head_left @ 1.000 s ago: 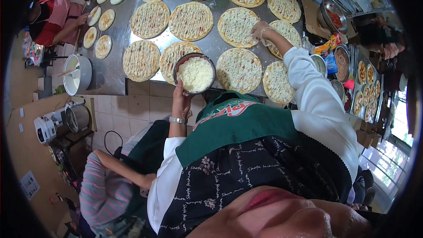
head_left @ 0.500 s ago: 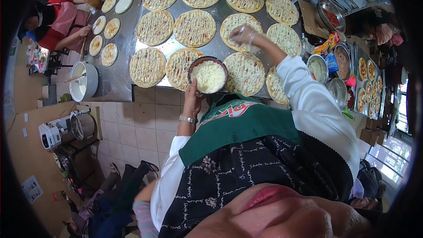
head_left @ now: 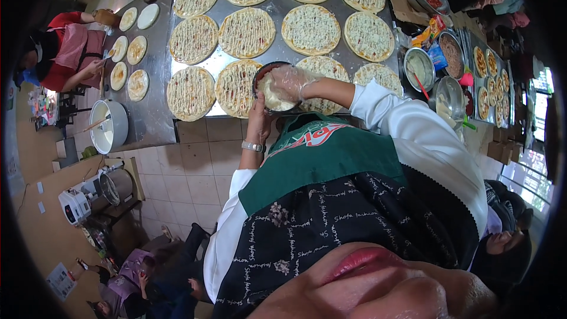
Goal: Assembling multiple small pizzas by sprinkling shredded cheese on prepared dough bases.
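My left hand (head_left: 258,119) is closed on the near side of a dark round bowl (head_left: 258,87), holding it just over the table's front edge. White grated cheese (head_left: 276,104) lies inside. My right hand (head_left: 288,84), in a clear plastic glove, reaches down into this bowl; its fingers are sunk in the cheese and blurred, so their grip is hidden. Around the bowl lie several round pizzas. Those on the left, such as one pizza (head_left: 191,93), show pale sauce stripes over red. White shreds cover another pizza (head_left: 310,29) beyond my right hand.
The pizzas rest on a metal table (head_left: 155,119). At left stand a white tub (head_left: 110,127) and small dough rounds (head_left: 137,85), where a person in red (head_left: 65,53) works. Metal bowls (head_left: 419,70) crowd the right side, beside a tray of small pizzas (head_left: 483,101).
My right hand has come from over a far pizza back toward me and down into the bowl. My left hand still holds the bowl. The view has shifted slightly.
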Available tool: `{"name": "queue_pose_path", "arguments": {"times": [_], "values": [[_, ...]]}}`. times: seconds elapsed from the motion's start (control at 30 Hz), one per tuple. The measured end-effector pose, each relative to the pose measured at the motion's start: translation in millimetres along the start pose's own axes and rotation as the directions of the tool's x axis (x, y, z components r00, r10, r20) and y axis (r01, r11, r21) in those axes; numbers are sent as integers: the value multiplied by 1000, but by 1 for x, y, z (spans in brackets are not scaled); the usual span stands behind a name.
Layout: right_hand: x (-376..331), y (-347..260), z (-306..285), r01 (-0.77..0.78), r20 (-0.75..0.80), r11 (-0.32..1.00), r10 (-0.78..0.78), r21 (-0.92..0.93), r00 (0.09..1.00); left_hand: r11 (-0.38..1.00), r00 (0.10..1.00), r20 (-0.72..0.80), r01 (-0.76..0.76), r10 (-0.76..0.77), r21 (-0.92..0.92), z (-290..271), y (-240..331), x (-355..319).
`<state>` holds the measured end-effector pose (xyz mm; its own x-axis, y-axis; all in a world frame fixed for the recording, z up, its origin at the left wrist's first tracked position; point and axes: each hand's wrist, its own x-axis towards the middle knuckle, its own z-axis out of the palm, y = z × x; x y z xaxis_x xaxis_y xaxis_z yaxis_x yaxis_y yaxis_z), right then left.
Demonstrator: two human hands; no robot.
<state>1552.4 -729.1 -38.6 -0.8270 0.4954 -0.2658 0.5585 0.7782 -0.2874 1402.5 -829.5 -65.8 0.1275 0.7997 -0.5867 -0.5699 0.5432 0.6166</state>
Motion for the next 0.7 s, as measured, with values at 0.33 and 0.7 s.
{"name": "queue_pose_path", "arguments": {"times": [0.33, 0.7], "values": [[0, -21, 3, 34, 342, 981, -98, 190, 934, 999, 999, 38, 34, -35, 13, -18, -13, -8], [42, -50, -15, 117, 352, 862, -321, 494, 879, 987, 979, -182, -113, 92, -111, -52, 2, -41]]}}
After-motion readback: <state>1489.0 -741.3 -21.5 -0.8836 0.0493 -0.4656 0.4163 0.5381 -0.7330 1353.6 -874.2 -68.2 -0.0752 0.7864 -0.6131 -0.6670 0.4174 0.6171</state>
